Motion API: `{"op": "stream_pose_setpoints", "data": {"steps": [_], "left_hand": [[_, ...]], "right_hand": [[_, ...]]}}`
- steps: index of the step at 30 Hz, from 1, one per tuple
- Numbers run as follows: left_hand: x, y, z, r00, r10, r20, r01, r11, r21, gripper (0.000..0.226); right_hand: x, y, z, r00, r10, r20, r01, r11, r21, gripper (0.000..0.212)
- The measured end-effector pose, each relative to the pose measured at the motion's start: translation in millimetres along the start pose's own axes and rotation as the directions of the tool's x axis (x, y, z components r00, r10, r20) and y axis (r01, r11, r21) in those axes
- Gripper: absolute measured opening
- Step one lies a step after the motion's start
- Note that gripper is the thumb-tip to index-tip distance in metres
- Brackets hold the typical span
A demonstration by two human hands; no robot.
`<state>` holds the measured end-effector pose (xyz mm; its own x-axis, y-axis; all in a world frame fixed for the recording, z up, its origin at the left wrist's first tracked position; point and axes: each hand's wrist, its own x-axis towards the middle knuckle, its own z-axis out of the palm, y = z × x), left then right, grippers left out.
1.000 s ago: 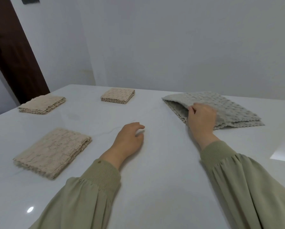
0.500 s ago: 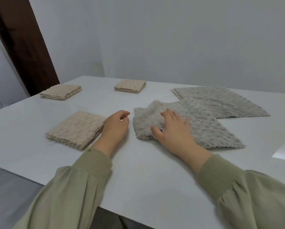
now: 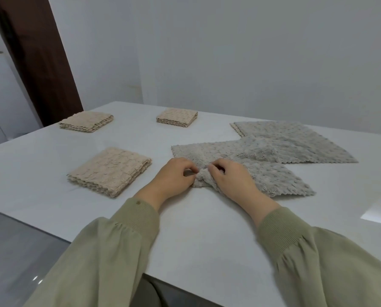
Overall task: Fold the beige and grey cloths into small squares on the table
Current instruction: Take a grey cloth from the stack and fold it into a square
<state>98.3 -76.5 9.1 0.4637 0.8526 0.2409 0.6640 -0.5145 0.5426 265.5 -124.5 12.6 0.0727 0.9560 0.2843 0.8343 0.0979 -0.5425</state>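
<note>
The bunched near edge of the grey cloth is pinched by the left hand and the right hand, fingers curled and knuckles nearly meeting. From the grip, the cloth is spread on the table rightward and away, up to the grey pile behind. Which corner is held is hidden by the fingers. A folded beige cloth lies just left.

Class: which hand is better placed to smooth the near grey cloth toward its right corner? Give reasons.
Likely the right hand: it lies over the near grey cloth on that side; the left hand pinches the bunched edge further left.
</note>
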Motion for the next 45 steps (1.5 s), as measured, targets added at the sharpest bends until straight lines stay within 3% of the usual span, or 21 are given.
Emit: {"op": "stream_pose_setpoints", "data": {"steps": [3,6,9,12,16,19,21,24,29,31,34,36,38,40,43,45], "left_hand": [[-2.7,-1.1,-1.9,0.998,0.057,-0.015,-0.056,0.997,0.044,0.011],[0.3,-1.8,-1.5,0.997,0.072,-0.016,-0.07,0.991,0.117,0.008],[4.1,-9.4,-3.6,0.994,0.018,-0.104,0.009,0.967,0.255,0.008],[5.6,-18.3,-8.2,0.974,-0.056,-0.219,0.127,0.937,0.327,0.011],[-3.7,-6.6,-9.8,0.964,0.019,-0.266,0.009,0.995,0.102,0.02],[-14.9,9.9,-8.7,0.988,0.036,-0.149,-0.054,0.992,-0.115,0.025],[-19.5,13.7,-4.3,0.997,0.071,-0.035,-0.073,0.996,-0.057,0.033],[-23.2,12.3,-2.8,0.993,0.121,-0.014,-0.12,0.991,0.06,0.025],[-31.2,9.7,-17.6,0.995,0.047,-0.089,-0.047,0.999,-0.001,0.016],[-34.1,4.7,-23.7,0.998,0.009,-0.066,-0.01,1.0,-0.011,0.016],[-37.0,1.0,-36.8,0.996,-0.087,-0.037,0.081,0.984,-0.157,0.027],[-36.9,5.4,-45.3,0.985,-0.174,0.009,0.17,0.95,-0.26,0.04],[-34.8,16.8,-49.1,0.981,-0.192,0.004,0.19,0.968,-0.167,0.043],[-31.5,25.7,-43.4,0.994,-0.111,0.014,0.108,0.986,0.128,0.034],[-33.6,23.5,-19.1,0.941,-0.032,0.337,-0.121,0.897,0.425,0.058],[-39.5,15.6,-9.6,0.904,-0.077,0.42,-0.15,0.864,0.481,0.065]], "right_hand": [[-5.4,1.6,-4.2,0.999,-0.027,-0.028,0.028,0.999,0.027,0.027],[-7.4,4.1,-7.0,0.998,-0.031,-0.056,0.027,0.998,-0.063,0.03],[-10.0,11.2,-9.0,0.996,-0.051,-0.076,0.037,0.984,-0.176,0.034],[-14.2,17.6,-9.1,0.999,-0.013,0.047,0.026,0.959,-0.282,0.04],[-14.0,21.1,-6.7,0.993,-0.034,0.116,0.07,0.946,-0.318,0.046],[-12.3,21.3,-6.7,0.993,-0.03,0.113,0.064,0.95,-0.305,0.044],[-12.2,20.1,-6.9,0.992,-0.026,0.12,0.062,0.95,-0.308,0.044],[-12.8,19.8,-8.4,0.993,-0.04,0.111,0.07,0.956,-0.287,0.043],[-16.7,11.4,-20.6,0.992,-0.082,0.09,0.108,0.935,-0.337,0.037],[-20.1,5.1,-25.2,0.995,-0.092,0.036,0.098,0.962,-0.256,0.042],[-23.9,2.2,-29.3,0.986,-0.117,-0.117,0.099,0.985,-0.143,0.044],[-23.4,5.5,-27.0,0.974,-0.171,-0.147,0.139,0.97,-0.201,0.036],[-21.4,10.2,-20.0,0.993,-0.122,-0.003,0.115,0.948,-0.297,0.043],[-23.1,11.9,-13.8,0.98,-0.001,0.198,0.08,0.917,-0.391,0.058],[-24.0,16.8,-11.8,0.951,0.099,0.293,0.048,0.888,-0.456,0.066],[-24.3,19.0,-14.9,0.942,0.141,0.305,0.02,0.882,-0.47,0.068]]}}
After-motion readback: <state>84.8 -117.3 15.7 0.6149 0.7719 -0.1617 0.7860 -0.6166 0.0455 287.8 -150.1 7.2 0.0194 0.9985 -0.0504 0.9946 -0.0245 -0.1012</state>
